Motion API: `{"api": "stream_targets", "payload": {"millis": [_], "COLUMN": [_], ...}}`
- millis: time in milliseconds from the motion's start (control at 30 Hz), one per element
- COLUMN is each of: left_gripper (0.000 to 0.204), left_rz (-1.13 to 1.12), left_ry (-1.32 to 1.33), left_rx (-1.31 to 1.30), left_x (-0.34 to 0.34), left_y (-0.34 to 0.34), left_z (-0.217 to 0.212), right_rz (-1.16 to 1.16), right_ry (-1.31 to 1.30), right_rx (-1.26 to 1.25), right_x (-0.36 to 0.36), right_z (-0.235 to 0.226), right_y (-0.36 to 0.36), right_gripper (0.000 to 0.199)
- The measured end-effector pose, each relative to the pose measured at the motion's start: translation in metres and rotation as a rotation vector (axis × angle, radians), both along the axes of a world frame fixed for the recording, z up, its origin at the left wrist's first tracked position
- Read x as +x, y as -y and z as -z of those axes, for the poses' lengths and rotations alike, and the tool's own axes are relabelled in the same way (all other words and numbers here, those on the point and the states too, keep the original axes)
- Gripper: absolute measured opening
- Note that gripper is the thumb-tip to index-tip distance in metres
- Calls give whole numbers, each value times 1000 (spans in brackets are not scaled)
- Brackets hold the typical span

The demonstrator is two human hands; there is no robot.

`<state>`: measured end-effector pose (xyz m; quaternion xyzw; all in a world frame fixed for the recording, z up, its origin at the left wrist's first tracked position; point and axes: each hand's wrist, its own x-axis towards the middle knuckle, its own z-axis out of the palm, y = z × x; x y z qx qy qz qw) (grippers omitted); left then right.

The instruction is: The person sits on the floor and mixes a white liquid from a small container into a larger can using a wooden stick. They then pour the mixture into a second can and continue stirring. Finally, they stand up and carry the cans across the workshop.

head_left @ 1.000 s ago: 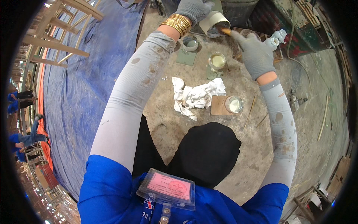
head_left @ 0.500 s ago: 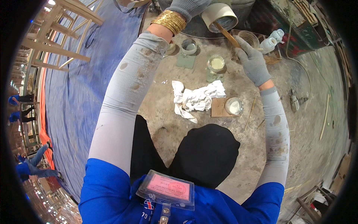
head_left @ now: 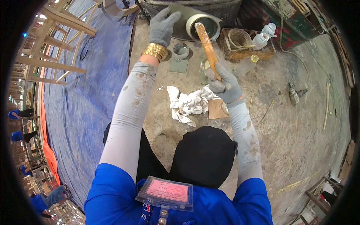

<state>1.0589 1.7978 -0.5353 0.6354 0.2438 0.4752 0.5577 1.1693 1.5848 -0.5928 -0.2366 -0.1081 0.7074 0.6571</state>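
My left hand (head_left: 163,27), in a grey glove, is open with fingers apart at the edge of a dark green sheet (head_left: 179,20). Beside it on that sheet is a round, pale-walled container (head_left: 191,23), its dark mouth facing me. My right hand (head_left: 225,84), gloved too, is closed round the lower end of a flat wooden stick (head_left: 207,45). The stick's upper end looks wet and overlaps the container's mouth; whether it touches cannot be told. Just below the right hand's wrist lies a brown square board (head_left: 217,109), with a cup on it mostly hidden.
A glass cup (head_left: 180,50) stands on a green square; another cup (head_left: 204,64) is partly hidden. White cloth (head_left: 189,103) lies crumpled. A wooden box (head_left: 240,55) holds a round tub and white bottles (head_left: 260,40). A power tool (head_left: 294,93) lies right, blue tarp (head_left: 90,112) left.
The pale container, tilted in my left hand before, now rests on the green sheet, let go. My right hand has come down and left, lifting the stick out of the container.
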Motion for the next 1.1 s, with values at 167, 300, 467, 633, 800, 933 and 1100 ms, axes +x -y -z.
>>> {"api": "stream_targets", "payload": {"millis": [167, 300, 467, 633, 800, 933, 1100], "left_gripper": [15, 12, 26, 39, 23, 28, 37], "left_rz": [-375, -534, -695, -839, -1022, -1005, -521], "left_ry": [-177, -2, 149, 3, 51, -648, -1797], "left_rx": [-148, -441, -589, -605, -800, -777, -374], "left_x": [-71, -70, -87, -116, -122, -119, -163], "left_y": [-28, 0, 5, 1, 8, 15, 9], "left_z": [76, 124, 156, 177, 192, 215, 229], "right_rz": [171, 142, -107, -245, -190, -143, -226], "right_ry": [486, 1797, 2243, 2189, 2219, 2283, 2286], "right_rx": [-175, -391, -672, -770, -724, -798, -684], "right_x": [-1, 17, -16, -28, -20, -3, -19], "right_z": [27, 99, 121, 107, 83, 92, 93], "right_y": [5, 14, 3, 17, 18, 4, 29], "right_gripper": [32, 36, 39, 38, 40, 40, 38]}}
